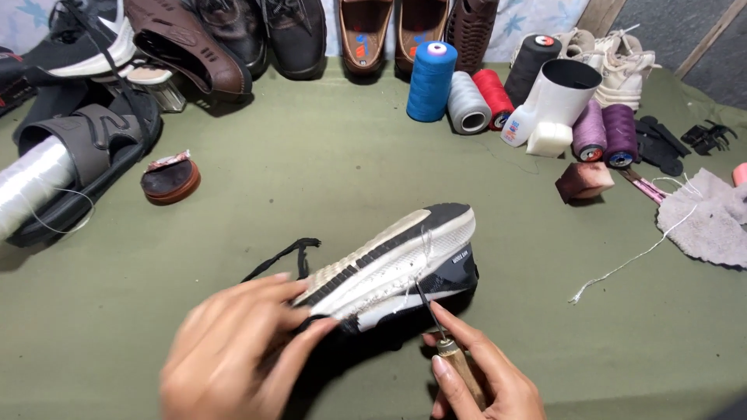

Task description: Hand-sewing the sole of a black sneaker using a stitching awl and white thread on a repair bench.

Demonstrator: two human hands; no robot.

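Observation:
My left hand point(233, 350) grips the toe end of a black sneaker point(393, 268) turned on its side, its white ribbed sole facing up. My right hand point(486, 373) holds a sewing awl point(443, 334) by its wooden handle. The awl's metal needle touches the sole edge near the heel, where a white thread runs across the sole. A black lace point(284, 257) trails from the shoe onto the green cloth point(311, 163).
Several thread spools point(432, 82) and a white bottle point(554, 105) stand at the back right. Shoes and sandals point(85, 148) line the back and left. A round polish tin point(170, 180), a pink block point(583, 181), a grey rag point(712, 218) and loose white thread point(630, 260) lie around.

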